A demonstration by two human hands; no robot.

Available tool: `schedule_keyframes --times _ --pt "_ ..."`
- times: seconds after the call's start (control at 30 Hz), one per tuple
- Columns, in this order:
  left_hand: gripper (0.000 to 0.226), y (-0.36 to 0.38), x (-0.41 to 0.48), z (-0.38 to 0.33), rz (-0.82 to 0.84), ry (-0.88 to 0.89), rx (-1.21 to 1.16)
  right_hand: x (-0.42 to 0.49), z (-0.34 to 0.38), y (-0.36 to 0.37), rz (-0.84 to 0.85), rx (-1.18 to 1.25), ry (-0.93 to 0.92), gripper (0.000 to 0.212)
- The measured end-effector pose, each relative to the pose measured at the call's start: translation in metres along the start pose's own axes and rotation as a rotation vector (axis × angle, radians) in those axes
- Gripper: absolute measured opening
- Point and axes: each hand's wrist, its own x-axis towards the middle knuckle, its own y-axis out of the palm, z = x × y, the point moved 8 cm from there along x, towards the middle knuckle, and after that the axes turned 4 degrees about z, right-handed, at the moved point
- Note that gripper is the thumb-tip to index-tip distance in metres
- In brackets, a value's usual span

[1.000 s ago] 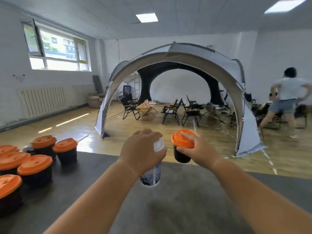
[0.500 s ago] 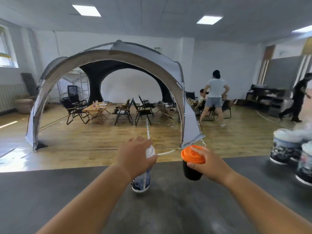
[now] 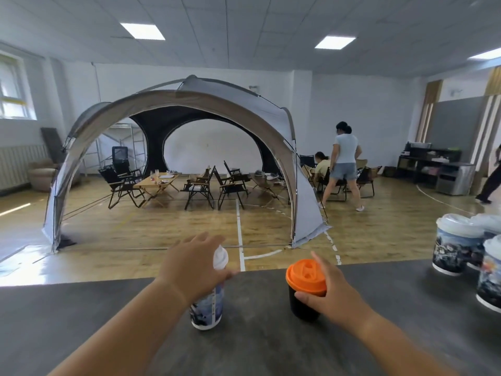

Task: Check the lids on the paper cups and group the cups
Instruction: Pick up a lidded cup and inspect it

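Note:
My left hand (image 3: 191,270) grips a printed paper cup with a white lid (image 3: 208,308) from above, near the middle of the dark grey table (image 3: 257,346). The cup's base is at or just over the tabletop. My right hand (image 3: 332,293) holds a black cup with an orange lid (image 3: 305,289), fingers wrapped round its rim on the right side. This cup stands upright close to the table surface. At the right edge stands a group of printed cups with white lids (image 3: 455,242).
Beyond the table lies a wooden floor with a large dome tent (image 3: 173,104), folding chairs and low tables. A person in shorts (image 3: 344,164) walks behind the tent. A dark cabinet (image 3: 433,169) stands at the far right wall.
The view has swung right: the orange-lidded cups at the left are out of sight and the white-lidded group has come in at the right. Both held cups have come lower, toward the table.

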Motion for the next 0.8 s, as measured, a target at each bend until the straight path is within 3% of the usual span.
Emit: schedule_keyframes --times 0.07,0.13,0.23,0.33,0.53,0.67,0.8 --pt "0.088 -0.003 0.001 -0.006 0.007 0.015 0.061 -0.001 -0.001 -0.001 -0.013 -0.007 0.009 0.101" --pt "0.088 -0.011 -0.001 -0.026 -0.117 0.126 0.088 -0.001 -0.002 -0.001 -0.017 -0.007 0.012 0.102" --pt "0.056 -0.024 -0.017 -0.081 -0.397 0.41 -0.188 -0.002 -0.002 0.0 -0.034 -0.01 -0.009 0.103" --pt "0.044 0.014 -0.006 -0.123 -0.174 0.376 -0.661 -0.003 -0.006 -0.002 -0.107 0.117 -0.022 0.117" --pt "0.038 0.107 0.019 -0.129 0.088 -0.159 -1.409 -0.006 -0.023 0.0 -0.246 0.352 0.035 0.102" --pt "0.024 0.126 0.01 -0.134 0.191 -0.1 -1.407 -0.013 -0.013 0.003 -0.232 0.334 0.026 0.073" --pt "0.035 0.135 0.014 -0.133 0.226 -0.084 -1.431 -0.008 -0.015 -0.006 -0.265 0.452 0.06 0.043"
